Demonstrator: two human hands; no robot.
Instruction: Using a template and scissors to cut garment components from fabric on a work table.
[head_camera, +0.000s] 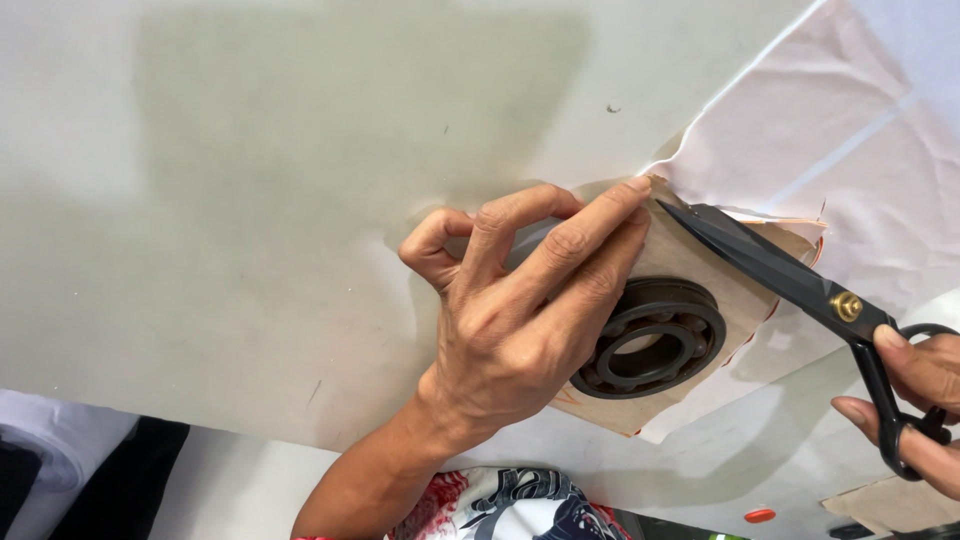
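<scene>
- Lowest in the frame I see a patterned red, white and dark cloth (510, 505) at the bottom centre, just below my left wrist.
- At the bottom right lies a small orange object (759, 516) beside a piece of brown card (895, 503).
- My right hand (915, 400) sits at the right edge, its fingers (900, 345) closed through the loops of the black scissors (790, 280).
- The scissors run up and left; their blades look nearly closed, with the tip at the upper corner of the cardboard pattern (690, 262).
- My left hand (520, 320) is in the centre, its fingers (590, 225) spread flat, pressing the cardboard pattern down; the index tip reaches that same corner.
- A dark metal bearing ring (655, 338) rests on the cardboard pattern, touching my left hand's right side.
- Pale pink fabric (850, 140) fills the upper right, lying under the card.
- The pale greenish counter (280, 180) spreads across the upper left.
</scene>
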